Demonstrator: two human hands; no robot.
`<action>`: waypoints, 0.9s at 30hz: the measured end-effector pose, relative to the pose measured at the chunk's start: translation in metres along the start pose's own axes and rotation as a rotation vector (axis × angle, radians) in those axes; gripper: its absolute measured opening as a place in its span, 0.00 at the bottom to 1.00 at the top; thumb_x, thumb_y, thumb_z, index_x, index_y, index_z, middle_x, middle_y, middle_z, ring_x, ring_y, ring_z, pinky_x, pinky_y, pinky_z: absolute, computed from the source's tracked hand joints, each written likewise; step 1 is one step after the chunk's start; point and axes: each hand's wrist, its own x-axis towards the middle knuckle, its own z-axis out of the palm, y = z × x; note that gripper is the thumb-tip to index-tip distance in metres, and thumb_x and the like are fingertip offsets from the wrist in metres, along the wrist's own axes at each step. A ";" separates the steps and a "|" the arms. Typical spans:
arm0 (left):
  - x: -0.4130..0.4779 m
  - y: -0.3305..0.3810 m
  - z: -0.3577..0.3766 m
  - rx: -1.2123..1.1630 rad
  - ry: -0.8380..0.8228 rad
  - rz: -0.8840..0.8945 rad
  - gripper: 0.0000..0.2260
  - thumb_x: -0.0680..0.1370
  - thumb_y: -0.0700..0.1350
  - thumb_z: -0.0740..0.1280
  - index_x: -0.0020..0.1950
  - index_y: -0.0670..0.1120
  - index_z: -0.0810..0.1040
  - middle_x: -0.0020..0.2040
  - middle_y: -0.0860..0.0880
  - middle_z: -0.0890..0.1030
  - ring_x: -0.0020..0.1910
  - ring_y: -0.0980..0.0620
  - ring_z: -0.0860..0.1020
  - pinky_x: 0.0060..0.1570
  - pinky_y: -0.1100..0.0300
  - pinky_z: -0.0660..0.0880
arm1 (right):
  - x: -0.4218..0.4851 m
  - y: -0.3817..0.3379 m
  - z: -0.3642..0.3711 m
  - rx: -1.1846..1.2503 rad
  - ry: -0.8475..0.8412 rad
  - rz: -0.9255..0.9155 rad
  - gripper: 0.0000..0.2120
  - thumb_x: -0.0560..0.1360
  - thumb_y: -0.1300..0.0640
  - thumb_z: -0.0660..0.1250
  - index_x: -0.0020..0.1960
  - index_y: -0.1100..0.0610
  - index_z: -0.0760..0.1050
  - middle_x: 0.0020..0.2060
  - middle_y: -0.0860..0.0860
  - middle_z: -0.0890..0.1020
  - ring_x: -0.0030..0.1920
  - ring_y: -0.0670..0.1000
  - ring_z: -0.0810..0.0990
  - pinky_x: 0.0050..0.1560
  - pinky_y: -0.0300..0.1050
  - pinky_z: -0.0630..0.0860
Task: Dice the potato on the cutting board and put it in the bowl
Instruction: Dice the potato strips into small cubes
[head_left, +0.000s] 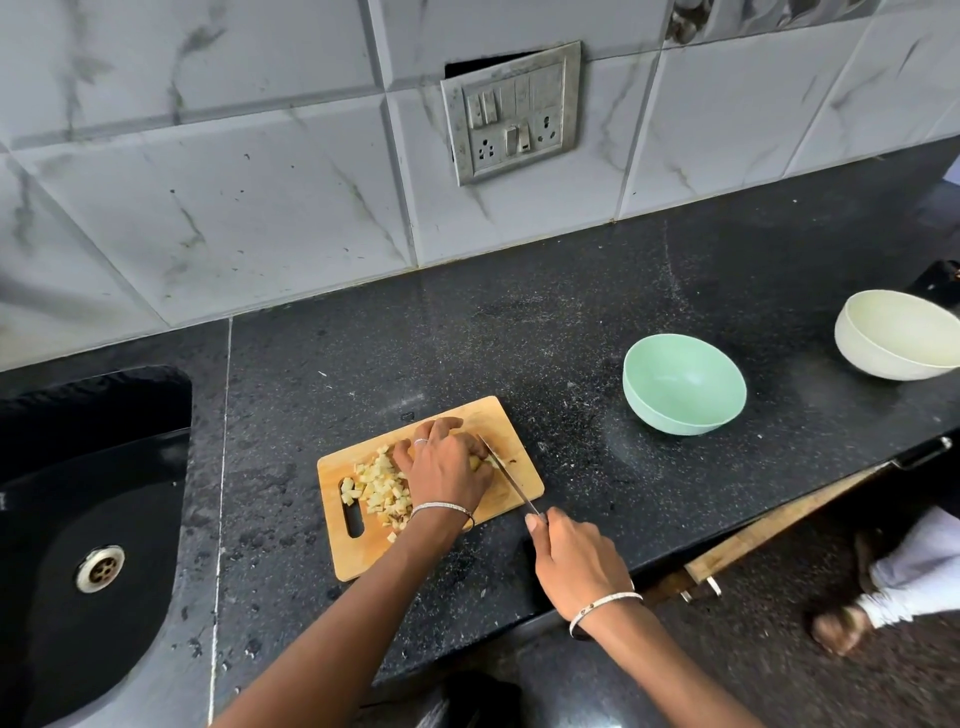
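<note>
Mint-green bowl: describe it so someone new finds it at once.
On the black speckled counter, look right of the wooden cutting board. The mint-green bowl stands there, empty. Its neighbour farther right is a cream bowl, cut by the frame edge.

Wall (234, 208): white marble-look tiles w/ grey veins, some dark specks. Grimy metal switch plate (511, 111) w/ sockets sits tilted, dark gap at its top-left corner. Counter (519, 322): black speckled stone, soft sheen. Black sink (88, 467) at left, steel drain (100, 569). Dark speckled floor (779, 675) lower right, wood strip (769, 535) under counter edge.
</note>
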 end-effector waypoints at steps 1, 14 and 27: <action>0.000 0.000 0.000 -0.007 0.000 -0.005 0.06 0.70 0.53 0.71 0.46 0.57 0.83 0.66 0.55 0.73 0.68 0.49 0.66 0.65 0.44 0.56 | 0.000 0.000 0.000 -0.026 0.007 -0.005 0.17 0.83 0.43 0.48 0.49 0.53 0.68 0.47 0.56 0.81 0.50 0.62 0.81 0.38 0.50 0.67; 0.006 -0.003 0.001 -0.049 -0.017 -0.023 0.04 0.69 0.53 0.72 0.43 0.57 0.83 0.65 0.57 0.74 0.67 0.50 0.66 0.64 0.46 0.57 | 0.014 -0.002 0.003 -0.166 -0.021 -0.009 0.18 0.83 0.45 0.50 0.58 0.55 0.71 0.54 0.57 0.81 0.55 0.62 0.80 0.44 0.51 0.72; 0.009 -0.003 0.001 -0.013 -0.023 -0.002 0.07 0.71 0.54 0.71 0.47 0.57 0.82 0.67 0.55 0.73 0.70 0.48 0.64 0.66 0.44 0.56 | 0.006 0.028 -0.013 -0.014 -0.150 0.038 0.17 0.82 0.42 0.50 0.43 0.52 0.68 0.48 0.57 0.81 0.53 0.62 0.79 0.44 0.51 0.69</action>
